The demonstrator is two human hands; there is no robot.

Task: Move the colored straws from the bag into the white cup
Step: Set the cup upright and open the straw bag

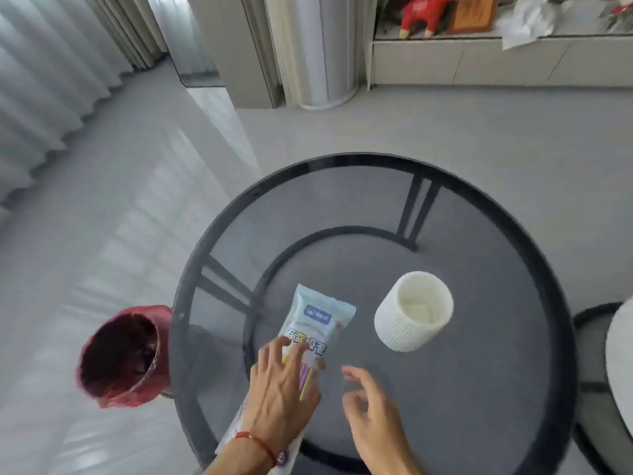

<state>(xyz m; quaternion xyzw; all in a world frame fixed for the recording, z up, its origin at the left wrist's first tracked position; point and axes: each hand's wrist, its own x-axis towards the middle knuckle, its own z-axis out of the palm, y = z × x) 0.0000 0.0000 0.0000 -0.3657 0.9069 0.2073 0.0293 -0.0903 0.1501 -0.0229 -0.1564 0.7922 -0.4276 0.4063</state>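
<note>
left hand [279, 389]: flat on the bag [308, 334], fingers spread, pressing not gripping
right hand [368, 409]: just right of the bag, fingers loosely curled, empty
straws [306, 380]: inside the bag, near desk [479, 389] front-left edge
white cup [414, 311]: upright, right of bag, bare glass between
far desk half: open
red bin [120, 354]: on floor, left of the rim

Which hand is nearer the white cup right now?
The right hand. It hangs open just short of the white cup, slightly to its left. The left hand lies farther left, resting on the straw bag.
</note>
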